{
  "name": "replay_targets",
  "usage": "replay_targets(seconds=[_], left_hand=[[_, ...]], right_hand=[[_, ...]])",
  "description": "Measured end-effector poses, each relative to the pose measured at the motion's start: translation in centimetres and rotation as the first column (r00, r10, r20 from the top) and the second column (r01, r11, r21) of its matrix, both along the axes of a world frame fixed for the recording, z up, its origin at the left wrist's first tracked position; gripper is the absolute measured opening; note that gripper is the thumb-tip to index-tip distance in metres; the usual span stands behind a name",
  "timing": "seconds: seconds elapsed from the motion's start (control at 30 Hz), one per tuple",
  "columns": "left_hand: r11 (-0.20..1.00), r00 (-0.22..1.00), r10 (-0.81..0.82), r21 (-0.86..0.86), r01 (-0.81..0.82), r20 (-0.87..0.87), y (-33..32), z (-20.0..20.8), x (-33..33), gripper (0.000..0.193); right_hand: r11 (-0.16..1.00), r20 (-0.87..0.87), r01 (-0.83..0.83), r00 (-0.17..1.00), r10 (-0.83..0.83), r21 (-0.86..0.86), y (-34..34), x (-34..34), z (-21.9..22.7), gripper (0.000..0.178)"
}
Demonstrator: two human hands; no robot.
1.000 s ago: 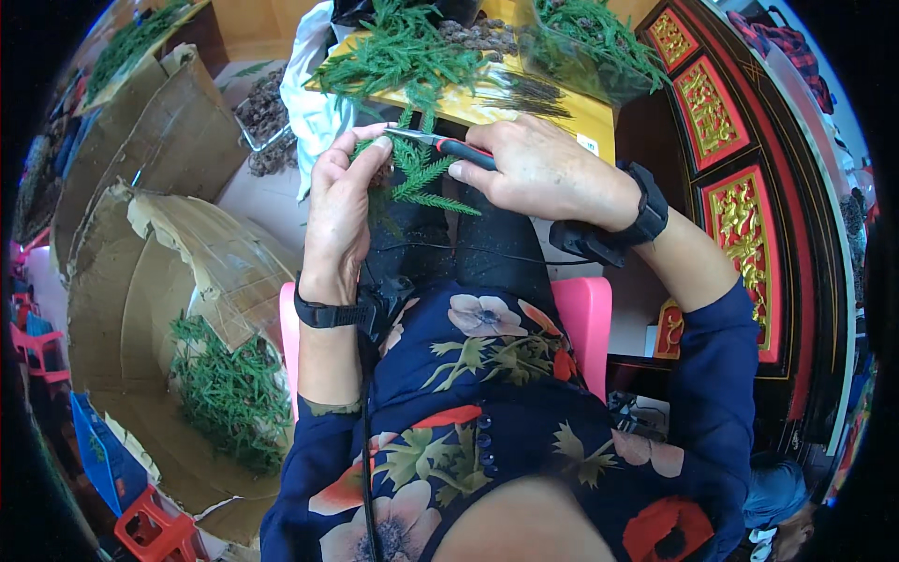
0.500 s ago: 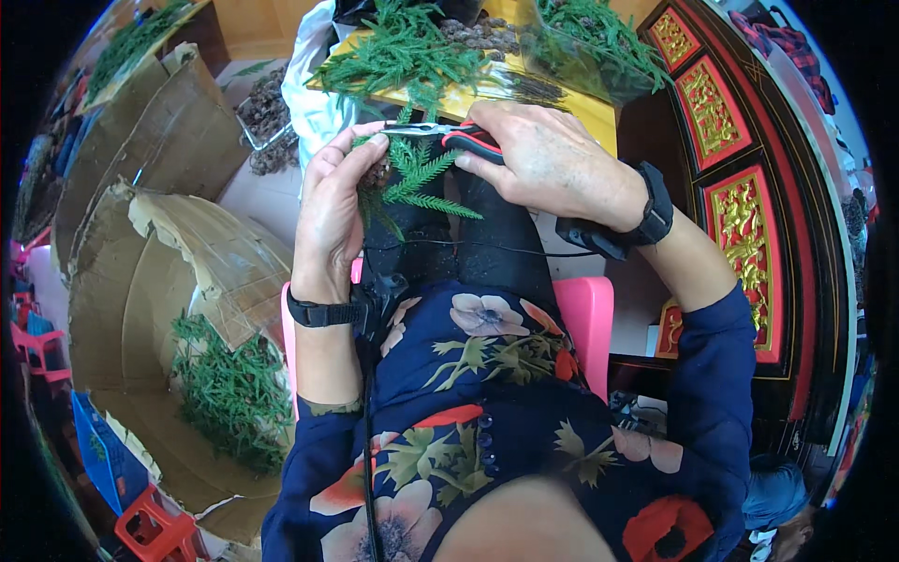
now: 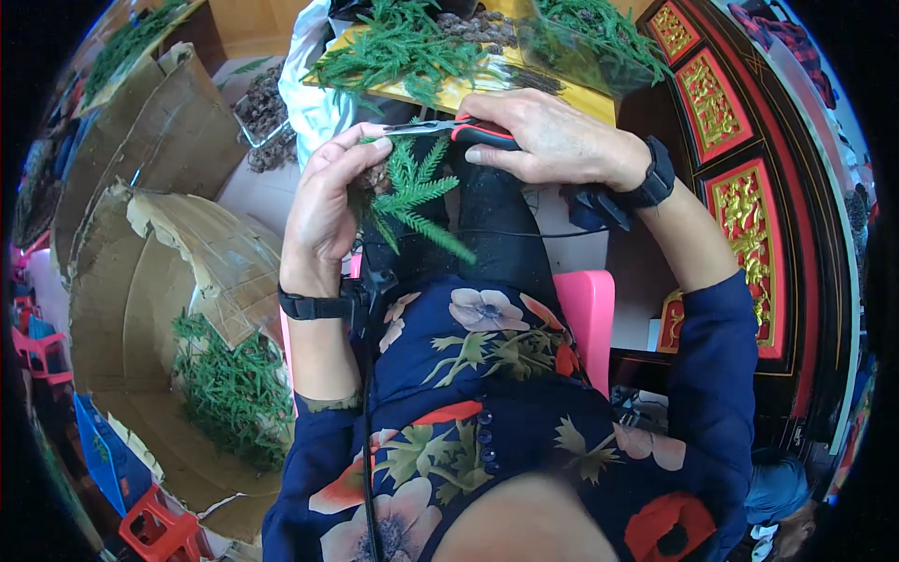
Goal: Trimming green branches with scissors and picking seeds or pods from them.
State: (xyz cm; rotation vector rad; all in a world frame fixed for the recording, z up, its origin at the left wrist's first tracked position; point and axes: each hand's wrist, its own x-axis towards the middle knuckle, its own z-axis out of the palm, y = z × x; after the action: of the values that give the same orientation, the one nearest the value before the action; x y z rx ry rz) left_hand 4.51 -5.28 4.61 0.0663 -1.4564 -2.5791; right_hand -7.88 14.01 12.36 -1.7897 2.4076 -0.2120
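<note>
My right hand (image 3: 538,140) is closed around the red and black handles of the pliers (image 3: 484,134). The handles look squeezed together, and the metal jaws reach left to the fingertips of my left hand (image 3: 328,192). Pinched in that left hand is a green artificial pine sprig (image 3: 412,187), its fronds hanging down over my lap. A brown pine cone (image 3: 376,178) shows beside my left fingers, at the base of the sprig. What exactly the jaw tips grip is hidden by my left thumb and fingers.
Ahead, a yellow table (image 3: 581,105) bears green sprigs (image 3: 403,51), brown pine cones (image 3: 479,30) and dark thin stems (image 3: 534,81). A clear bin (image 3: 585,56) of greenery stands beside them. Left is an open cardboard box (image 3: 122,309) with sprigs inside; a carved cabinet (image 3: 693,178) stands right.
The pliers and my right hand have shifted slightly right, with the handles closer together. The sprig has turned a little, and its fronds now point more downward.
</note>
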Motion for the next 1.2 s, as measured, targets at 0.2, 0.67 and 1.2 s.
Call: replay_targets(seconds=[0.2,0.67,1.2], left_hand=[[0.993,0.993,-0.118,-0.02,0.118,-0.002,0.4,-0.1,-0.2,0.01],[0.996,0.997,-0.081,0.032,0.081,0.001,1.1,-0.2,-0.3,0.014],[0.99,0.993,0.114,-0.078,-0.115,-0.022,1.2,0.0,-0.3,0.018]], right_hand=[[0.989,-0.089,-0.073,0.994,0.061,-0.131,0.1,0.1,-0.6,0.031],[0.99,-0.016,0.081,0.996,-0.083,-0.114,-0.4,1.1,-0.2,0.03],[0.967,0.015,0.247,0.969,-0.246,-0.063,0.1,2.2,-0.2,0.031]])
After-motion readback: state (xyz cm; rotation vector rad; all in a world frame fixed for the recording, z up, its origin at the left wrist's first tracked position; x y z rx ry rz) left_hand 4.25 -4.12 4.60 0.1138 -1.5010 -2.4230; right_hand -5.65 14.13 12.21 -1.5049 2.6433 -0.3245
